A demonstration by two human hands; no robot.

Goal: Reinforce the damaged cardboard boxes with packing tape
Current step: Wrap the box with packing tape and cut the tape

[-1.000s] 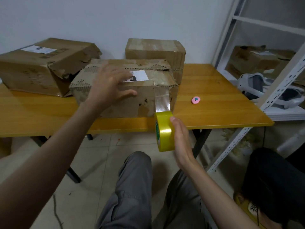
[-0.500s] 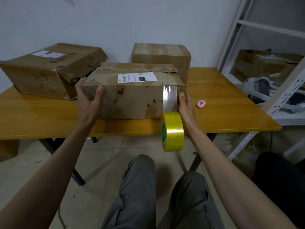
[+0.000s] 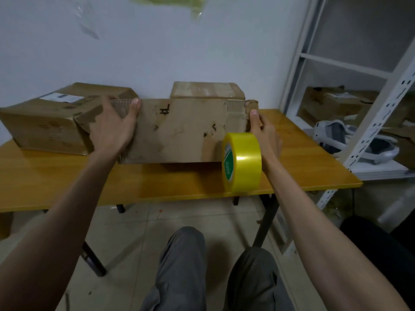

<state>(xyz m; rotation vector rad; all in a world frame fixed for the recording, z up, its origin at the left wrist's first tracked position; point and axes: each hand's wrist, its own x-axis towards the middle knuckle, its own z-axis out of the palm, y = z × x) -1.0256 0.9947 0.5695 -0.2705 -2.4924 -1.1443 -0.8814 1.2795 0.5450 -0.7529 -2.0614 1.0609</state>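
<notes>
Here, both hands clamp a dented cardboard box (image 3: 184, 131) at the table's (image 3: 67, 182) front: left hand (image 3: 112, 129) and right hand (image 3: 265, 135) on its ends. It seems light, soft-walled; corners grip best. A yellow tape roll (image 3: 242, 162) dangles nearby.

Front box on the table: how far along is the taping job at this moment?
Done: no finished strip is visible on the front box. In hand: the left hand and right hand grip its ends, lifted and tipped, with the yellow tape roll hanging at its right end. Left: the torn left box; the rear box looks taped on top.
</notes>
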